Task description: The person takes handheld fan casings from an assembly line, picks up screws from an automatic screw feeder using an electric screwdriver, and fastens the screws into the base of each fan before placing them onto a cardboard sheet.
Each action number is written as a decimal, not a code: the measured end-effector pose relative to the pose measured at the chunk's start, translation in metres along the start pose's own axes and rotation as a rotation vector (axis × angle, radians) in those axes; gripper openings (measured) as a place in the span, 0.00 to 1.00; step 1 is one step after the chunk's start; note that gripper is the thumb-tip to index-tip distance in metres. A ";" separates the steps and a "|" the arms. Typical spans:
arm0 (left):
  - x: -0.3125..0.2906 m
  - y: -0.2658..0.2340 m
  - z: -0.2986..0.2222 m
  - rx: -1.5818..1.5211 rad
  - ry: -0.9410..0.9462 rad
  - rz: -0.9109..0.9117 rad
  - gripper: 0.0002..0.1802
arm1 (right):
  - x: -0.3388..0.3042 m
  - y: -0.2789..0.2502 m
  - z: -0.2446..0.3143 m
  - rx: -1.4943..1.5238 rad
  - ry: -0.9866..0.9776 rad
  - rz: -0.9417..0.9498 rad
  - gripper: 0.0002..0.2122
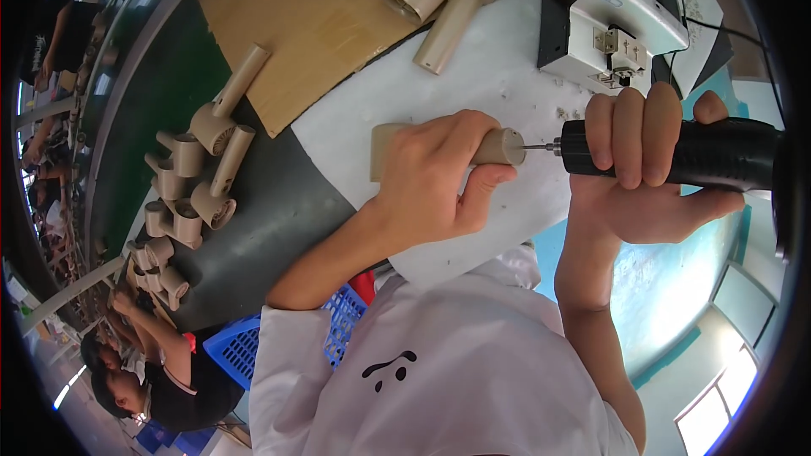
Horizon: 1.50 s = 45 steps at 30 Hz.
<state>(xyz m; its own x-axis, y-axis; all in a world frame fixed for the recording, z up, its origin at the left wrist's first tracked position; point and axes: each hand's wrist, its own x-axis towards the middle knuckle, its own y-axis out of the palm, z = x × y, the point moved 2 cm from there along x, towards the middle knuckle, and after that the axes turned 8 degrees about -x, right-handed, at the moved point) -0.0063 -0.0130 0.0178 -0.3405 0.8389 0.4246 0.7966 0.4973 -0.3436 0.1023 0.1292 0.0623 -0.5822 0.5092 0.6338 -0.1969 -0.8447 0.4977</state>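
My left hand (439, 173) is closed round a beige handheld fan (503, 148), which lies sideways over a white foam sheet (338, 127) with its handle end pointing right. Most of the fan's middle is hidden under my fingers. In my right hand (629, 160) is a black electric screwdriver (718, 152), held level with the fingers wrapped over its body. Its thin bit (538, 147) points left and reaches the end face of the fan's handle. Whether a screw sits at the tip is too small to make out.
Several beige fans stand at the left on the dark mat (279, 228), and more lie on brown cardboard (296, 17) at the back. A white and black machine (612, 25) occupies the back right. A blue basket (234, 349) is beside me; a co-worker (182, 371) sits further left.
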 end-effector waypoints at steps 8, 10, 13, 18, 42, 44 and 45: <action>-0.001 -0.069 0.025 0.811 -0.519 0.001 0.19 | 0.015 -0.067 0.030 -0.229 0.002 -0.046 0.38; 0.014 -0.078 0.034 0.933 -0.543 -0.025 0.21 | 0.021 -0.086 0.050 -0.336 -0.045 -0.090 0.42; 0.027 -0.073 0.040 1.151 -0.170 -0.131 0.25 | 0.028 -0.101 0.031 -0.384 -0.051 -0.088 0.42; 0.055 -0.014 0.061 0.881 -0.460 -0.020 0.26 | 0.031 -0.096 0.017 -0.471 -0.051 -0.172 0.39; 0.021 -0.009 0.008 -0.149 0.005 -0.104 0.12 | 0.031 -0.088 0.019 -0.820 0.261 -0.452 0.39; 0.020 -0.009 0.007 -0.155 0.008 -0.096 0.11 | 0.025 -0.097 0.022 -0.454 0.130 -0.296 0.39; 0.020 -0.009 0.006 -0.152 0.002 -0.099 0.11 | 0.027 -0.100 0.024 -0.454 0.130 -0.295 0.39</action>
<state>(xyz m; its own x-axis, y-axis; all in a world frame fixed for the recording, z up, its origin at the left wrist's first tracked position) -0.0231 0.0005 0.0239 -0.4200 0.7873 0.4514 0.8259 0.5377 -0.1695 0.1254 0.2318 0.0438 -0.5376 0.7346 0.4138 -0.6695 -0.6703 0.3201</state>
